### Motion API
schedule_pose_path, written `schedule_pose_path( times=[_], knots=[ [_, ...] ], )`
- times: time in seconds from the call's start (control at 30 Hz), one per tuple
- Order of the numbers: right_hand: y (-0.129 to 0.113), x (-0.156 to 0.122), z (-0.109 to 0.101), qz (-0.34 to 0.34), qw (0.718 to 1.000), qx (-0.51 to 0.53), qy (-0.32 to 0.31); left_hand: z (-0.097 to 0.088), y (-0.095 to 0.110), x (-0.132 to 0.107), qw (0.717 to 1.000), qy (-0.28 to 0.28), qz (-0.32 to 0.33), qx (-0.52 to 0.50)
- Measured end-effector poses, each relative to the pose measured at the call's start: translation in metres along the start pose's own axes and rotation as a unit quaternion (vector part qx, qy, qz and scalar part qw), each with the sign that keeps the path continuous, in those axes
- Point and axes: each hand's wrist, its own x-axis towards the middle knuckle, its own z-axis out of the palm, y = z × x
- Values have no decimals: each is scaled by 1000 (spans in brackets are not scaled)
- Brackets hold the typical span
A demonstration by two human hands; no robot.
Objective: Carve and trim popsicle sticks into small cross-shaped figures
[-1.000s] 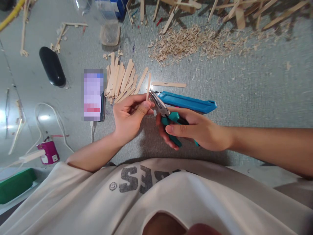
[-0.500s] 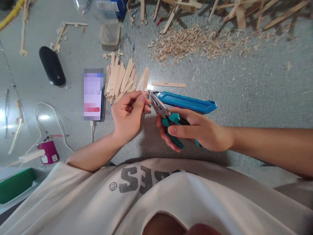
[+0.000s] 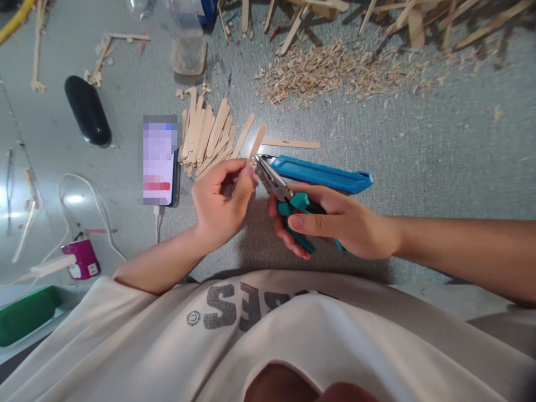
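My left hand (image 3: 224, 195) pinches a wooden popsicle stick (image 3: 258, 140) between thumb and fingers; its upper end points up and to the right. My right hand (image 3: 330, 220) is wrapped round teal-and-black handled pliers (image 3: 276, 181). The jaws' tips lie right beside the held stick and my left fingertips; whether they touch the stick I cannot tell. Just beyond the pliers lies a blue utility knife (image 3: 322, 173), partly hidden by them. Another popsicle stick (image 3: 293, 143) with a small notch lies above the knife. A pile of popsicle sticks (image 3: 205, 134) is spread left of my hands.
Wood chips (image 3: 318, 72) are heaped at the back, with longer sticks (image 3: 414, 28) behind. On the left are a phone (image 3: 158, 162) on a white cable, a black case (image 3: 87, 110) and a purple plug adapter (image 3: 84, 259). A clear container (image 3: 189, 53) stands near the back.
The stick in my left hand has tilted to the right and now sits lower, leaning toward the notched stick. The pliers and my right hand have stayed almost still.
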Motion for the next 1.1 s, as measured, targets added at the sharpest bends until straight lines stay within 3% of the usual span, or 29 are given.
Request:
schedule_pose_path(
  times=[0.33,0.5,0.6,0.87,1.1],
  knots=[
    [-5,0,3,12,1000,-3,19,-7,-13,8,991,6,108,78],
    [-4,-1,1,96,993,52,-34,-10,-20,16,986,28,129,100],
    [-3,-2,0,110,987,79,-81,-9,-19,17,988,30,123,90],
    [3,3,-12,61,985,141,-84,-3,-5,8,997,40,53,30],
    [7,3,-13,45,988,105,-99,-4,-5,6,997,41,28,59]
  ],
)
